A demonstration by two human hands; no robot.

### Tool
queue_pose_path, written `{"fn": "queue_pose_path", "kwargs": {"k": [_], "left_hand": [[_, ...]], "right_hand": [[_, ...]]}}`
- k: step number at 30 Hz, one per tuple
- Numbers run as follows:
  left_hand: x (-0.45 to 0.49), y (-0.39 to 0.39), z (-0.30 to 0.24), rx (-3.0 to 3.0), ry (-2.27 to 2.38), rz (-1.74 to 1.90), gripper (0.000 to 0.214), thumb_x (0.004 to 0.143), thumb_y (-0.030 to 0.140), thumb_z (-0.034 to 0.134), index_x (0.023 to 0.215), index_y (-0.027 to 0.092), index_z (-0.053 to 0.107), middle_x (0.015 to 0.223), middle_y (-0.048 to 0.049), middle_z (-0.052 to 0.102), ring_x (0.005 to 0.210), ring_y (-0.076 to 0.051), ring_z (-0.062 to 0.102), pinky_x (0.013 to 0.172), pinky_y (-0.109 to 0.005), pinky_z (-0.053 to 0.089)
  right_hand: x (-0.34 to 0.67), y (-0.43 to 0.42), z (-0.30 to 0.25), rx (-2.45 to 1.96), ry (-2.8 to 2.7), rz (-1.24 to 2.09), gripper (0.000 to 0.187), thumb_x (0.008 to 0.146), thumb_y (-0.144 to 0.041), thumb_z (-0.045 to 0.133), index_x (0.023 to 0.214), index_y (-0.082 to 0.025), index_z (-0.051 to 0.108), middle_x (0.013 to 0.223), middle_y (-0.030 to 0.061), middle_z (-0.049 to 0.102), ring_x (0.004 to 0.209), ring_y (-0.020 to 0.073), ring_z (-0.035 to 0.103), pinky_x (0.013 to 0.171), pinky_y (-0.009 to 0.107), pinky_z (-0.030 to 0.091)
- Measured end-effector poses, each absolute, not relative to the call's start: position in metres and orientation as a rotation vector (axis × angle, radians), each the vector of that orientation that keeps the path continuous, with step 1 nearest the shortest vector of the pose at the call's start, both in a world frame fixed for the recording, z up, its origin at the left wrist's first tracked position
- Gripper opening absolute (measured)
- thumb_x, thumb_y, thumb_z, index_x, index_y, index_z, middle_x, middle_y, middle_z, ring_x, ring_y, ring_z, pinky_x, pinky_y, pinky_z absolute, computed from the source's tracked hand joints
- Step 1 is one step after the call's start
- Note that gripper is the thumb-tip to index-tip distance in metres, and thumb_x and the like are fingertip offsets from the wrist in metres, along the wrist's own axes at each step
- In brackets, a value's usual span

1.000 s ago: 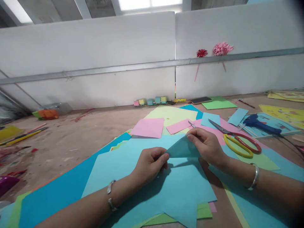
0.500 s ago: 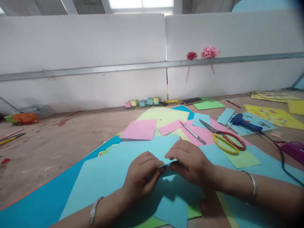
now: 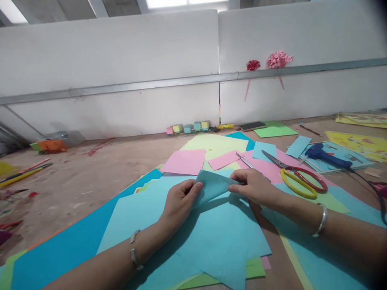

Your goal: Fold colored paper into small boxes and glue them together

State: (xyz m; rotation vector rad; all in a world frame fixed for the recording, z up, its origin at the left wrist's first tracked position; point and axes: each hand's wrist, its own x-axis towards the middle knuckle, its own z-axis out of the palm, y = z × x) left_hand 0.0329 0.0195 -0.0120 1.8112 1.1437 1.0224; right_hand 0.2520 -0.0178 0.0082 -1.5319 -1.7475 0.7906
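A small piece of light blue paper point(image 3: 215, 186) is held up between both hands, its broad face turned toward me. My left hand point(image 3: 180, 203) pinches its left end, thumb on the near side. At the right end, my right hand point(image 3: 253, 186) grips it between thumb and fingers. Below lie large light blue sheets point(image 3: 208, 241), darkened by the hands' shadow. Just beyond my right hand is a silver craft knife point(image 3: 245, 160), partly hidden by it. Scissors point(image 3: 298, 181) with one yellow and one red handle lie open to the right.
Pink paper point(image 3: 184, 162) and pale yellow paper point(image 3: 216, 143) lie ahead. A blue glue gun point(image 3: 328, 156) with a cord rests at right on a picture card. Small paper cubes point(image 3: 188, 128) line the white wall point(image 3: 121, 52). Pencils point(image 3: 24, 176) lie at far left.
The paper piece has tipped up from nearly edge-on, so its face shows. My hands have moved apart, the right one shifting rightward. The whole view has swung slightly left.
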Motion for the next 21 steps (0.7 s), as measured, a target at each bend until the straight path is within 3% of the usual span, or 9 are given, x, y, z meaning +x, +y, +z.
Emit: {"fn": "queue_pose_path", "kwargs": {"k": [7, 15, 21], "left_hand": [[0.032, 0.020, -0.015, 1.693, 1.184, 0.868, 0.026, 0.066, 0.039, 0.070, 0.069, 0.014, 0.063, 0.058, 0.0030, 0.049, 0.056, -0.011, 0.040, 0.050, -0.022, 0.031], [0.033, 0.024, -0.018, 1.586, 1.157, 0.948, 0.017, 0.066, 0.029, 0.069, 0.069, 0.013, 0.064, 0.060, 0.0015, 0.054, 0.058, -0.011, 0.044, 0.053, -0.023, 0.035], [0.033, 0.022, -0.015, 1.528, 1.148, 1.013, 0.018, 0.067, 0.031, 0.071, 0.071, 0.014, 0.065, 0.061, 0.0012, 0.056, 0.056, -0.010, 0.045, 0.051, -0.022, 0.035]], "right_hand": [[0.256, -0.013, 0.004, -1.536, -1.645, 0.788, 0.011, 0.069, -0.028, 0.065, 0.064, -0.017, 0.064, 0.058, -0.0033, 0.054, 0.058, 0.0119, 0.048, 0.055, 0.025, 0.037], [0.263, -0.007, 0.002, -1.522, -1.613, 0.875, 0.011, 0.069, -0.022, 0.061, 0.068, -0.018, 0.071, 0.060, -0.0006, 0.067, 0.056, 0.0129, 0.057, 0.056, 0.025, 0.042], [0.265, -0.007, 0.004, -1.484, -1.572, 0.866, 0.008, 0.066, -0.024, 0.064, 0.060, -0.020, 0.066, 0.057, -0.0007, 0.067, 0.056, 0.0137, 0.057, 0.056, 0.026, 0.042]]}}
